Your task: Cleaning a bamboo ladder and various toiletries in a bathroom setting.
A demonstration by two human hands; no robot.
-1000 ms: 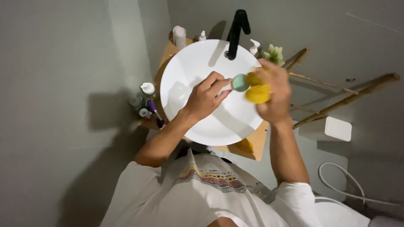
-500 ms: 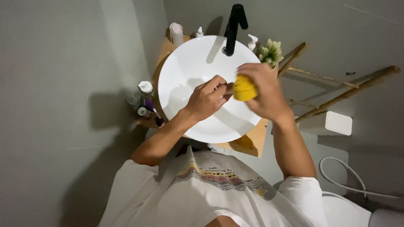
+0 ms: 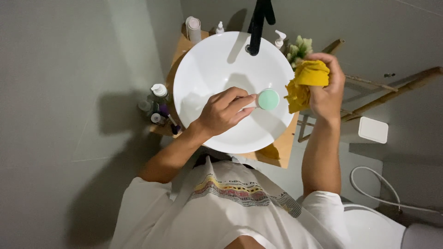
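My fingers on the left hand are curled tight around a small white handle, and on its end sits a round mint-green cap. This hand hangs over the middle of the white sink bowl. The green end points toward my other hand and sits just beside the cloth, but I cannot tell if they touch.

My right hand is up over the right edge of the bowl. Its fingers are shut around a bunched yellow cloth, and a loose bit of cloth hangs down over the rim.

The bowl sits on a small wooden counter. A bit of the wood shows at the near right corner, under the bowl.

At the left edge of the counter stands a small bunch of bottles with white and purple tops.

At the far edge of the bowl a black tap leans over the water side. A tall white bottle stands at the far left corner. A little white pump bottle and a small green plant stand at the far right corner.

Far off to the right, wooden poles lean on the wall, and a white square box sits below them.
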